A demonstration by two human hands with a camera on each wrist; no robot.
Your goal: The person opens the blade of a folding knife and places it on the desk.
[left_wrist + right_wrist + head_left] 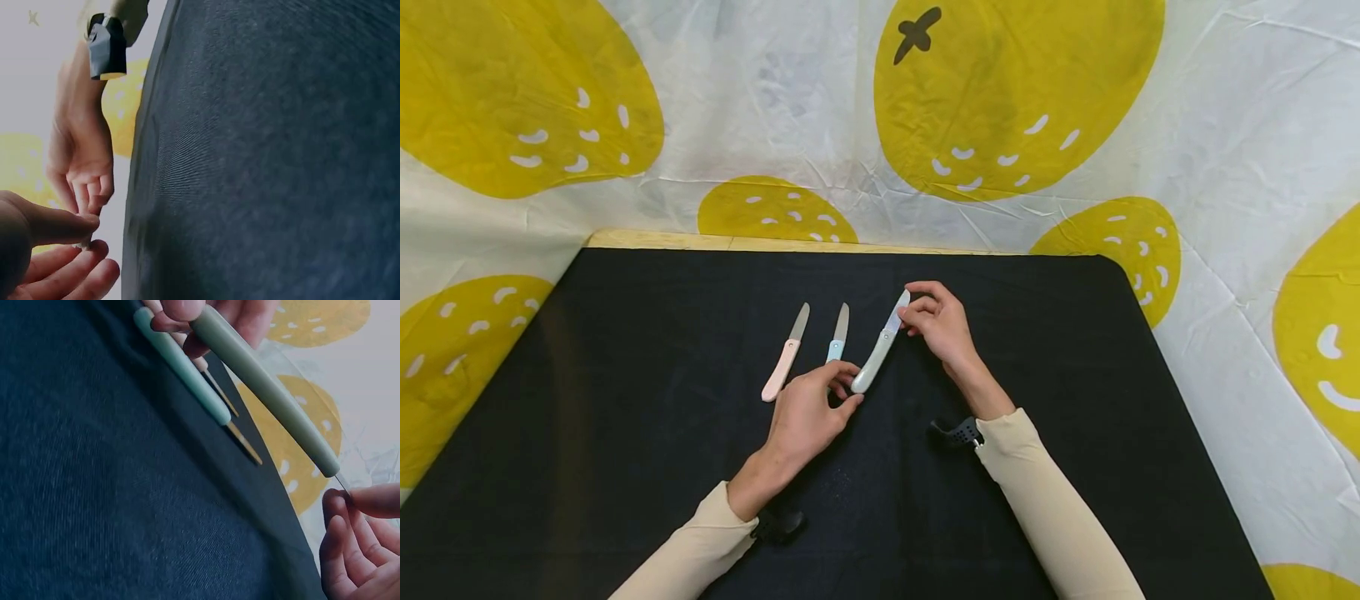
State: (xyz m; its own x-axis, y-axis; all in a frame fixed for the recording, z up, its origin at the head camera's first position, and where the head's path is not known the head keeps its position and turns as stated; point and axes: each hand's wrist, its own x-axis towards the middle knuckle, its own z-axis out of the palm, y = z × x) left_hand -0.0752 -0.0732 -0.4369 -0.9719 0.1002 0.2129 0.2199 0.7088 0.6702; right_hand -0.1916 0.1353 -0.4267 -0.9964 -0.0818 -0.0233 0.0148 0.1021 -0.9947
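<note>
A small knife with a pale grey-green handle (872, 364) is held slantwise above the black cloth between both hands. My left hand (808, 412) pinches the butt of its handle between thumb and fingers. At the other end, my right hand (942, 329) pinches the blade near its tip, thumb on one side and fingers on the other in the right wrist view. To the left lie a knife with a light blue handle (835, 350), partly hidden by my left hand, and a knife with a pink handle (781, 371). Both have their blades pointing away from me.
The knives lie on a table covered with black cloth (647, 467). A pale wooden edge (700, 241) shows along its far side. Behind and around it hangs a white sheet (782, 92) printed with big yellow fruit shapes. Dark straps (957, 432) circle both wrists.
</note>
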